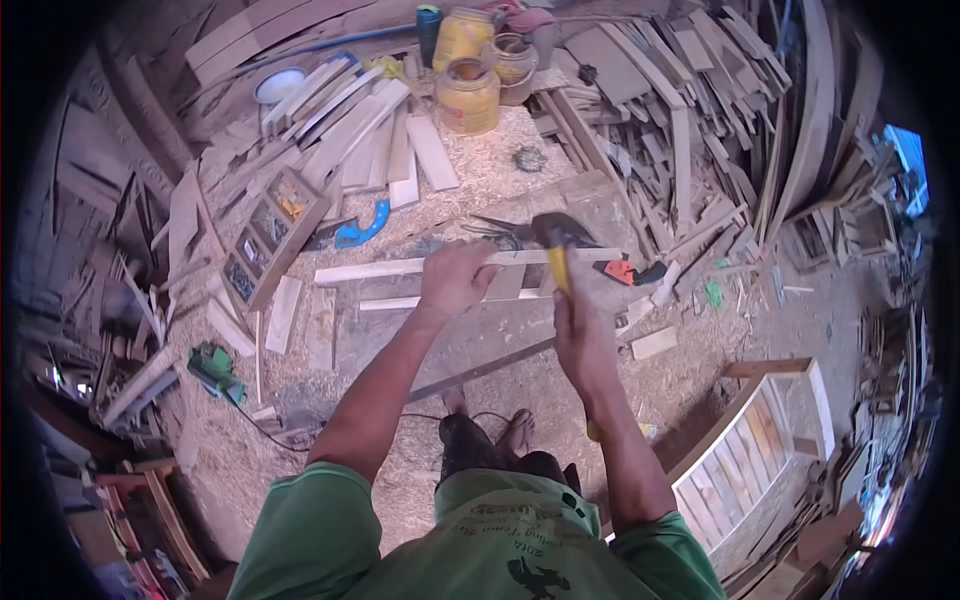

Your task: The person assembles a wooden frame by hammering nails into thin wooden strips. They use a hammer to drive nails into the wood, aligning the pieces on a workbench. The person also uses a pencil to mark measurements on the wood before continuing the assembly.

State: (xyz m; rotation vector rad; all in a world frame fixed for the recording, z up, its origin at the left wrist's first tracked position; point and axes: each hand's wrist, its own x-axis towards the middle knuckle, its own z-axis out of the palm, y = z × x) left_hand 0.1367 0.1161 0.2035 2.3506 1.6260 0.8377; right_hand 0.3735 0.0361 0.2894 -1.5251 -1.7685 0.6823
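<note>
My right hand point(585, 335) is wrapped round the yellow handle of a hammer point(560, 268), whose dark head is raised over the work; hand and tool are slightly blurred. My left hand point(456, 278) lies across a long pale wooden strip point(370, 269), fingers curled together; whatever they pinch is too small to make out. A second wooden strip point(390, 304) runs parallel on the near side, with short crosspieces between the two. Right of the hammer, a handsaw with an orange and black handle point(620, 272) lies by the strip's end.
A divided wooden box point(272, 238) of small hardware stands left, beside a blue-handled tool point(362, 226). Yellow jars point(468, 97) and stacked boards point(350, 130) lie beyond. A green corded power tool point(215, 372) sits on the shavings; a slatted wooden frame point(750, 450) stands at lower right.
</note>
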